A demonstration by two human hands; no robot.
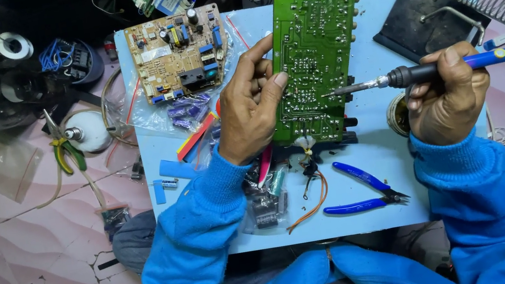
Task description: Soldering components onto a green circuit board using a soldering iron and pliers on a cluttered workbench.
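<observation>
Bag: dark components | left hand: green board | right hand: soldering iron

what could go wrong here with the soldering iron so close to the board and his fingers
The soldering iron tip sits on the green circuit board, close to the left hand that steadies it; a slip could likely burn the thumb. The board is only hand-held, so it may shift. Plastic bags lie nearby and could melt if the tip strays.

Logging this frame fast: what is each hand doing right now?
Left hand: closed, holding the green circuit board.
Right hand: closed, holding the blue-handled soldering iron.
</observation>
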